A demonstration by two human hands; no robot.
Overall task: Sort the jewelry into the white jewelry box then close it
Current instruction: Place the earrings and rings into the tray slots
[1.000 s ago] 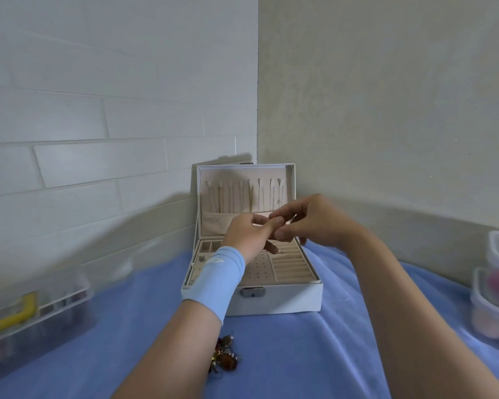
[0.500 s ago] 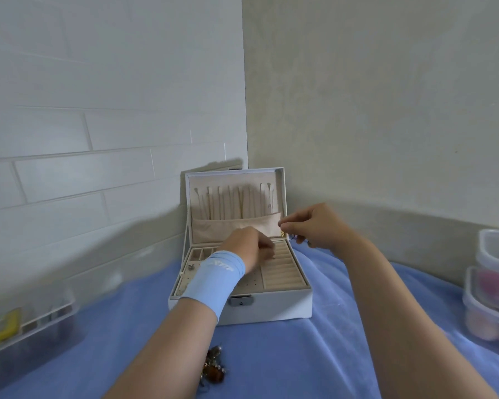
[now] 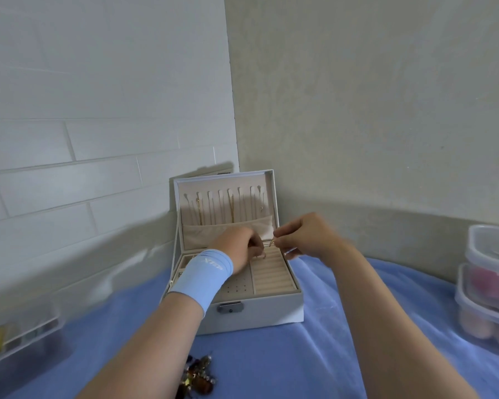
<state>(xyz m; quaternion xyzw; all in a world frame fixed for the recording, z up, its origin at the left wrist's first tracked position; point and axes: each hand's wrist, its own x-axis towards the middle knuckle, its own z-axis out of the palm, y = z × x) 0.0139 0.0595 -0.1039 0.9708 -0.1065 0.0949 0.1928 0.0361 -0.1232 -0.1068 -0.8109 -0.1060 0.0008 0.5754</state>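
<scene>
Open white jewelry box [image 3: 260, 315] holds gold chains [image 3: 231, 211] in its lid.

White jewelry box [image 3: 257, 313] – open, lid upright [image 3: 225, 180], metal latch [image 3: 230, 307] on the front wall. Beige lining. Two gold chains [image 3: 230, 210] hang from the lid hooks. Tray: ring rolls [image 3: 271, 276] at right, perforated panel [image 3: 236, 287] beside them. Small gold piece [image 3: 271, 242] – above the ring rolls. Loose jewelry heap [image 3: 198, 380] lies in front of the box.
</scene>
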